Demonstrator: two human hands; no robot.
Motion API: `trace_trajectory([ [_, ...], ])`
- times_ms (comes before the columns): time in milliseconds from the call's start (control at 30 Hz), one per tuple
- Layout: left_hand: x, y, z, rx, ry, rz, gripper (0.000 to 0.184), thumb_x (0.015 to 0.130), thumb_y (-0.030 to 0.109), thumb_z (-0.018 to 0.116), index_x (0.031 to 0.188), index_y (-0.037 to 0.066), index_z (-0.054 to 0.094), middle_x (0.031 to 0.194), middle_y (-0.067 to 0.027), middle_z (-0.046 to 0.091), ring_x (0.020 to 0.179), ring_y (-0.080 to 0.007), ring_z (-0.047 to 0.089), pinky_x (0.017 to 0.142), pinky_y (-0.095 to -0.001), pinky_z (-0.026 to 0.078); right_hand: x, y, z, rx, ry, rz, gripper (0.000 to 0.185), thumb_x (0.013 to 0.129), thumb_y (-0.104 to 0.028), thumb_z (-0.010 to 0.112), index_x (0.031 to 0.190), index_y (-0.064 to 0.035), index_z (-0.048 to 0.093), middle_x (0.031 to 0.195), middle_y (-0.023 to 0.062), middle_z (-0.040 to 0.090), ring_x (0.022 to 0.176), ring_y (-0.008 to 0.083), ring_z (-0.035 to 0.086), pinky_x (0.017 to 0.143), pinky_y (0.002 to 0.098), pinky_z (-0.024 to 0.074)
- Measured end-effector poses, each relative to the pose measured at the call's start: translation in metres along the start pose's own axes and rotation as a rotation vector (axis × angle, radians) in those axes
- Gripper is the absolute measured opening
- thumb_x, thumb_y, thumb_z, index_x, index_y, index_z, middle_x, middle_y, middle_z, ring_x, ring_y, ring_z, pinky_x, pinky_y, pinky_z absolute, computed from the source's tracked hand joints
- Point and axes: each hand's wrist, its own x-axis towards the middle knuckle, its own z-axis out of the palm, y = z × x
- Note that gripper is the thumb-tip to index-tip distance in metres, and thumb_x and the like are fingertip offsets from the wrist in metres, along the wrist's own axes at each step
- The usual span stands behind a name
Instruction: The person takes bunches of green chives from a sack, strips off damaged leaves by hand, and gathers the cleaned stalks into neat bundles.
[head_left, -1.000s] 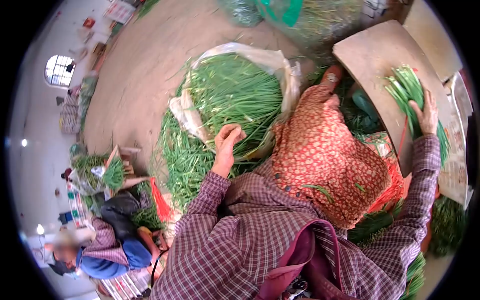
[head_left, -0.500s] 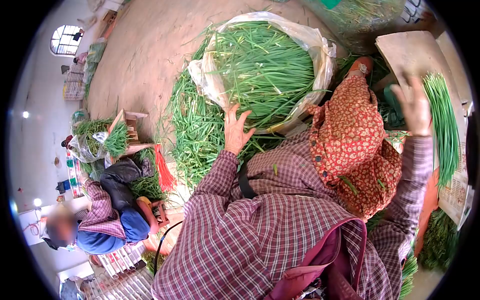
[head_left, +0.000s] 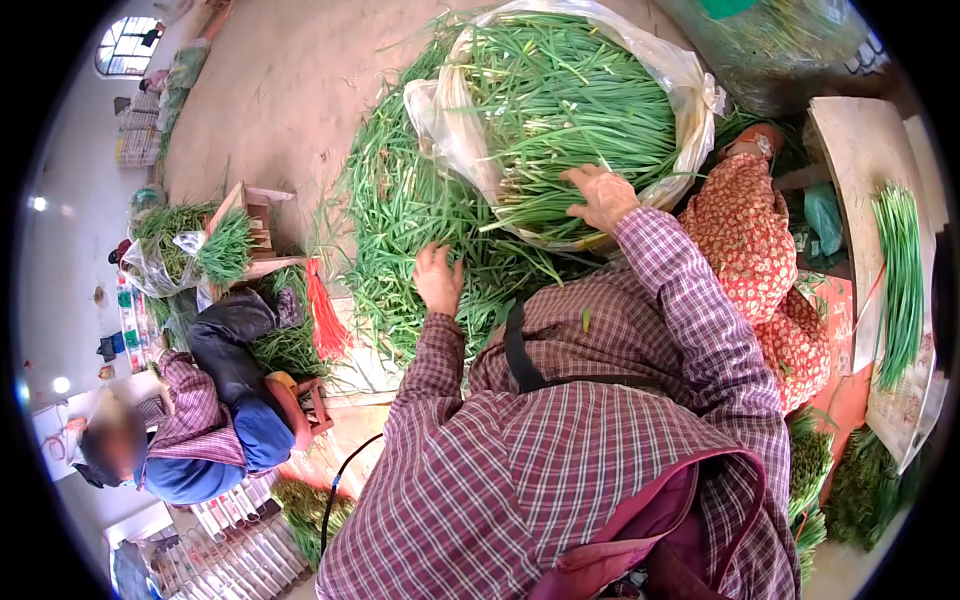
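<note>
Stalks [head_left: 590,110] lie crosswise inside the near rim of the bag [head_left: 465,140], under the closer right grip [head_left: 607,200], thumb parted, left grip [head_left: 438,284] likewise.

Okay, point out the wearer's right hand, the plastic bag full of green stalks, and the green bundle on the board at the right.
Right hand [head_left: 607,198]: head view, back of the hand.
Plastic bag [head_left: 468,140]: head view, its left rim.
Green bundle [head_left: 901,285]: head view, midway along its length.
</note>
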Motion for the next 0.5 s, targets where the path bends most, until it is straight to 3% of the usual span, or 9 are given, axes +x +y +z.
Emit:
trace_trajectory([
  [67,0.004,-0.02,-0.008,0.108,-0.208,-0.18,0.035,0.073,0.023,0.071,0.106,0.013,0.062,0.125,-0.0138,0.048,0.117,-0.0329,0.043,0.096,-0.0436,0.04,0.001,-0.001,0.003,-0.021,0.037,0.01,0.063,0.074,-0.028,0.072,0.129,-0.0133,0.045,0.123,0.0097,0.052,0.113,0.0303,0.051,0.098,0.0416,0.0406],
  [133,0.008,-0.032,-0.019,0.052,-0.115,-0.105,0.031,0.075,0.022,0.069,0.104,0.011,0.063,0.124,-0.0171,0.048,0.115,-0.0339,0.044,0.095,-0.0442,0.04,0.005,-0.007,0.003,-0.073,0.191,-0.039,0.065,0.072,-0.026,0.075,0.128,-0.0124,0.046,0.123,0.0083,0.051,0.115,0.0285,0.048,0.099,0.0416,0.0389],
  [200,0.015,-0.03,-0.023,-0.102,-0.044,-0.1,0.027,0.078,0.019,0.067,0.102,0.009,0.064,0.121,-0.0188,0.05,0.113,-0.0344,0.045,0.093,-0.0438,0.041,0.012,-0.015,0.007,-0.077,0.185,-0.062,0.069,0.069,-0.027,0.077,0.129,-0.012,0.045,0.124,0.0081,0.05,0.118,0.027,0.045,0.1,0.0423,0.0373],
  [267,0.026,0.0,-0.035,-0.307,-0.004,-0.024,0.02,0.081,0.019,0.065,0.097,0.007,0.067,0.107,-0.0147,0.06,0.099,-0.0264,0.056,0.084,-0.0373,0.046,0.022,-0.02,0.014,-0.102,0.245,-0.17,0.075,0.067,-0.028,0.078,0.131,-0.0107,0.042,0.126,0.0111,0.049,0.117,0.0296,0.046,0.098,0.0421,0.0382],
  [333,0.026,0.033,-0.033,-0.902,-0.105,-0.199,0.024,0.08,0.022,0.067,0.097,0.005,0.067,0.092,-0.0111,0.065,0.083,-0.0192,0.061,0.071,-0.0285,0.049,0.03,-0.023,0.024,-0.131,0.214,-0.174,0.083,0.065,-0.031,0.079,0.134,-0.0111,0.038,0.128,0.0108,0.047,0.118,0.0291,0.044,0.1,0.0422,0.037],
  [400,0.022,0.058,-0.035,-1.016,-0.4,-0.329,0.034,0.081,0.026,0.068,0.103,0.0,0.064,0.09,-0.009,0.066,0.076,-0.0151,0.062,0.064,-0.0244,0.049,0.034,-0.025,0.029,-0.199,0.215,-0.121,0.09,0.062,-0.037,0.081,0.136,-0.0112,0.036,0.128,0.0079,0.047,0.122,0.026,0.041,0.101,0.0423,0.0347],
  [500,0.011,0.096,-0.042,-1.335,-0.657,-0.563,0.054,0.083,0.031,0.067,0.12,-0.005,0.051,0.107,-0.0132,0.06,0.088,-0.0184,0.061,0.072,-0.0284,0.05,0.036,-0.029,0.033,-0.294,0.175,-0.09,0.094,0.061,-0.043,0.08,0.137,-0.0114,0.035,0.122,0.0081,0.048,0.116,0.0241,0.044,0.097,0.0392,0.0348],
])
